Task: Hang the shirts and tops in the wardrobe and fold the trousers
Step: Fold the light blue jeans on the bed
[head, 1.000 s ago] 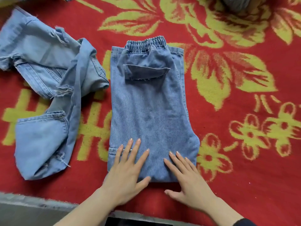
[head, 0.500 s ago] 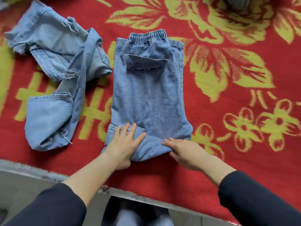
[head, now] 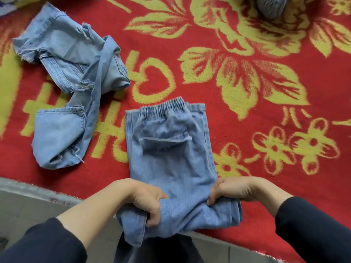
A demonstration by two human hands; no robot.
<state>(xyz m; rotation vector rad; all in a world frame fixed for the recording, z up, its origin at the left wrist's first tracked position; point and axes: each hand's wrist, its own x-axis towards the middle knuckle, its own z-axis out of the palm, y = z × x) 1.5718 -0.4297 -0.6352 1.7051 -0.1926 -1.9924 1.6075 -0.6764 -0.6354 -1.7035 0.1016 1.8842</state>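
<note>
1. The folded blue jeans [head: 171, 162] lie lengthwise on a red blanket [head: 284, 196] patterned with yellow flowers and leaves, elastic waistband at the far end and a back pocket flap facing up.
2. The near end of the jeans is bunched and lifted at the blanket's front edge, with one layer drooping down past that edge toward the person.
3. The left hand [head: 146, 202] is closed on the near left corner of the jeans, fingers curled under the denim and thumb on top.
4. The right hand [head: 233, 188] pinches the near right side of the same fold, fingertips [head: 210, 201] pressed into the cloth.
5. Both forearms are bare up to dark sleeves [head: 313, 224] pushed back from the wrists.
6. A second pair of light blue ripped jeans [head: 72, 88] lies crumpled on the blanket to the far left, well apart from the folded pair, with frayed tears showing and one leg doubled over.
7. A grey-blue bundle of fabric [head: 271, 6] sits at the top edge of the view; I cannot tell what garment it is.
8. Beyond the blanket's near edge runs a pale grey floor [head: 28, 205].
</note>
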